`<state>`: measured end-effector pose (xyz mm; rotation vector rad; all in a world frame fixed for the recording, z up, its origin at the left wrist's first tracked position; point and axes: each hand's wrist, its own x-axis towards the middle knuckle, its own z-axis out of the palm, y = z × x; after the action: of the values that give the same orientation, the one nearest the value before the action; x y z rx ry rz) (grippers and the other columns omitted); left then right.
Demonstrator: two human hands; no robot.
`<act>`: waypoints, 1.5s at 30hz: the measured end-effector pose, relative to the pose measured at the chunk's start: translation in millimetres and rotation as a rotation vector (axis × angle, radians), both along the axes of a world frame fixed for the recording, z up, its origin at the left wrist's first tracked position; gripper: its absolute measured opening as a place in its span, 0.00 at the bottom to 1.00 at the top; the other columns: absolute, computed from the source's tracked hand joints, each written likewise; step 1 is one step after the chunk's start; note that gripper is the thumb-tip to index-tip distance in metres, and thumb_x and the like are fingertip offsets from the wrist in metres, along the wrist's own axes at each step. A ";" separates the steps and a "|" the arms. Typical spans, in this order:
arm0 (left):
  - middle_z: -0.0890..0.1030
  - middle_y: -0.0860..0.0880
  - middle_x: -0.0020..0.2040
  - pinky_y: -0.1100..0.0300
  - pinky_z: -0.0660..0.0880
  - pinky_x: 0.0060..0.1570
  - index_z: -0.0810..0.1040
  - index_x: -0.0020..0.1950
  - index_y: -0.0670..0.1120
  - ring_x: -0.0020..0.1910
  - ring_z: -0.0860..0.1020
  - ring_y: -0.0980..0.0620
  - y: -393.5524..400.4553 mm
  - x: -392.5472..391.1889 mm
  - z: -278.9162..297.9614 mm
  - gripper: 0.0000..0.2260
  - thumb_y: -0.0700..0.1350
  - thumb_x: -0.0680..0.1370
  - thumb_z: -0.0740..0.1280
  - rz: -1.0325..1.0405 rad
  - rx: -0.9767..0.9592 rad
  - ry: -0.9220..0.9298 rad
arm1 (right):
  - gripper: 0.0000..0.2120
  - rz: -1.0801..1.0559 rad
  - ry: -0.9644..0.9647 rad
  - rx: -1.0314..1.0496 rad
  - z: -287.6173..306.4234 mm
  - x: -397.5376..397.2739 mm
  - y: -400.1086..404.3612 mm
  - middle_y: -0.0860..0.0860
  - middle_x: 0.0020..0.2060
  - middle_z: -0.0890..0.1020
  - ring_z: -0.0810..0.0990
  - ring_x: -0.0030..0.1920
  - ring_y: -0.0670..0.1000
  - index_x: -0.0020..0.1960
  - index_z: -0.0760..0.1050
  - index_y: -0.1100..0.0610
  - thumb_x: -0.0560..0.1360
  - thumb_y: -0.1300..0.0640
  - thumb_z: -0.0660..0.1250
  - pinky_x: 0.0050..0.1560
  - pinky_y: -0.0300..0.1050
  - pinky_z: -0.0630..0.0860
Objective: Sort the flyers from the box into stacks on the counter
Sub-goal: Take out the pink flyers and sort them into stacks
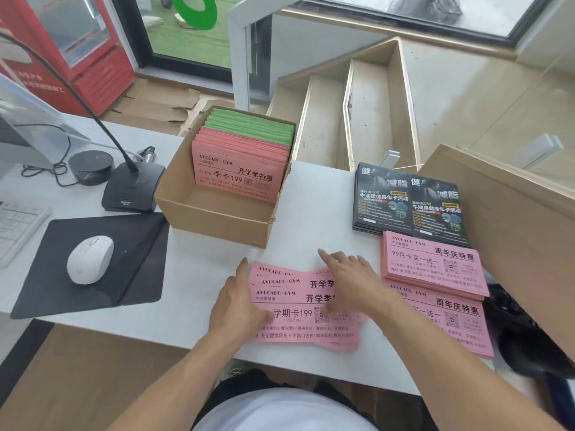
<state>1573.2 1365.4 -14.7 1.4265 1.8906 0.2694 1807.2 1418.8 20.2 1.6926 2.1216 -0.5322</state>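
Head view looks down on a loose, fanned pile of pink flyers [306, 309] lying on the white tabletop [326, 197] just in front of the person. Both hands rest on it: the left hand [241, 301] lies at the pile's left edge with fingers straight and flat against the paper, and the right hand [348, 281] is spread over the top sheets, fingers relaxed and pressing rather than pinching. The step in hand looks like squaring this new pile into a neat stack. Just right of it lie two stacks of pink anniversary flyers [434, 265], and beyond those two stacks of dark flyers [410, 203]. Behind the pile stands the cardboard box [214, 217], which still holds upright pink flyers [239, 175] in front and green flyers [252, 126] behind, so the sorting seems partly done. Next, the sheets likely need tapping together at the edges, then a reach to the box for more. Left of the box are a desk microphone [132, 188] and a white mouse [90, 259] on a black pad.
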 end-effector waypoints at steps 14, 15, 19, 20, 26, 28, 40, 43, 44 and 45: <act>0.72 0.52 0.62 0.49 0.78 0.56 0.39 0.82 0.57 0.61 0.73 0.50 0.0 3.9 4.3 0.61 0.47 0.66 0.82 -0.127 0.033 0.008 | 0.58 -0.047 0.205 -0.206 10.9 -19.2 -18.4 0.48 0.53 0.83 0.80 0.49 0.51 0.82 0.47 0.45 0.65 0.58 0.81 0.46 0.47 0.78; 0.71 0.53 0.61 0.49 0.78 0.57 0.38 0.82 0.58 0.62 0.72 0.51 1.1 3.4 3.6 0.62 0.47 0.65 0.83 -0.133 0.039 -0.014 | 0.57 -0.044 0.222 -0.196 13.1 -20.6 -19.7 0.47 0.52 0.83 0.79 0.46 0.51 0.82 0.47 0.43 0.65 0.60 0.80 0.42 0.46 0.77; 0.82 0.55 0.52 0.58 0.80 0.49 0.43 0.81 0.64 0.52 0.82 0.57 6.9 -4.6 8.7 0.57 0.40 0.68 0.81 -0.007 -0.016 -0.436 | 0.49 0.033 0.215 0.017 25.1 -23.7 -23.1 0.45 0.48 0.85 0.79 0.42 0.52 0.80 0.45 0.35 0.71 0.62 0.68 0.39 0.47 0.76; 0.84 0.52 0.49 0.59 0.80 0.50 0.50 0.81 0.63 0.50 0.83 0.56 8.2 -8.6 10.8 0.54 0.39 0.69 0.81 0.017 0.010 -0.525 | 0.47 0.069 0.211 0.114 28.8 -25.1 -22.8 0.45 0.48 0.85 0.79 0.43 0.53 0.79 0.45 0.34 0.72 0.62 0.65 0.42 0.49 0.76; 0.86 0.52 0.46 0.61 0.81 0.45 0.76 0.67 0.56 0.48 0.84 0.53 12.7 -32.2 19.6 0.29 0.36 0.71 0.79 0.122 0.168 -0.665 | 0.34 0.181 0.140 0.322 52.9 -26.3 -12.2 0.44 0.51 0.85 0.81 0.49 0.54 0.79 0.54 0.37 0.78 0.56 0.63 0.47 0.49 0.73; 0.87 0.53 0.48 0.64 0.79 0.44 0.79 0.64 0.53 0.49 0.84 0.56 12.2 -37.3 19.5 0.25 0.34 0.72 0.78 0.145 0.181 -0.673 | 0.33 0.102 0.106 0.241 54.0 -15.6 -9.8 0.44 0.53 0.84 0.81 0.51 0.53 0.77 0.58 0.36 0.77 0.53 0.66 0.44 0.48 0.71; 0.84 0.47 0.46 0.66 0.78 0.41 0.81 0.61 0.50 0.44 0.83 0.54 21.5 -47.7 22.1 0.22 0.35 0.71 0.79 0.186 0.298 -0.696 | 0.27 -0.176 0.612 0.255 30.9 -1.8 -12.6 0.32 0.48 0.84 0.81 0.48 0.37 0.66 0.74 0.36 0.74 0.59 0.74 0.52 0.40 0.77; 0.83 0.45 0.45 0.68 0.76 0.41 0.82 0.60 0.51 0.42 0.82 0.54 18.8 -50.8 19.8 0.21 0.35 0.70 0.79 0.165 0.299 -0.672 | 0.29 -0.282 0.732 0.127 25.5 12.0 -13.3 0.33 0.50 0.84 0.82 0.51 0.36 0.66 0.75 0.36 0.73 0.61 0.76 0.53 0.35 0.76; 0.83 0.45 0.45 0.69 0.76 0.41 0.81 0.60 0.50 0.42 0.81 0.55 17.6 -51.0 19.0 0.21 0.35 0.70 0.79 0.158 0.297 -0.667 | 0.30 -0.322 0.776 0.104 23.2 13.8 -15.6 0.35 0.51 0.85 0.82 0.52 0.36 0.67 0.75 0.37 0.73 0.62 0.77 0.51 0.31 0.75; 0.82 0.45 0.45 0.69 0.76 0.41 0.81 0.61 0.50 0.41 0.81 0.56 16.7 -50.1 18.3 0.22 0.35 0.70 0.79 0.153 0.295 -0.666 | 0.30 -0.367 0.825 0.086 19.9 13.5 -17.9 0.37 0.52 0.85 0.82 0.53 0.37 0.67 0.75 0.39 0.72 0.63 0.77 0.50 0.29 0.74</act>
<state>1523.1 1382.1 3.6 1.1676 1.4347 0.9990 1820.7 1400.9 40.0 2.1781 2.3464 -1.4768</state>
